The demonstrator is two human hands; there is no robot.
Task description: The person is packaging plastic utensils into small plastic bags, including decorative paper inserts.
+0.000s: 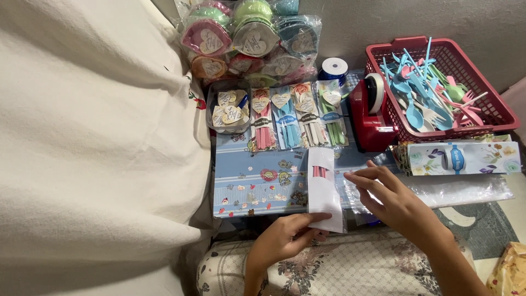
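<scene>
Packet of pink cutlery lying on the blue patterned board, long axis running twelve to six, open top pointing to twelve. We are pinching its lower end with our left hand; our right hand, fingers loosely spread, is hovering just beside it at three o'clock.

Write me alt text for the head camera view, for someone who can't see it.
Two bare hands hold a white paper sleeve with pink utensils inside over a blue patterned board: the left hand grips its bottom end, the right hand touches its side. Behind sit four packed cutlery sets, a red tape dispenser and a red basket of plastic cutlery.
</scene>
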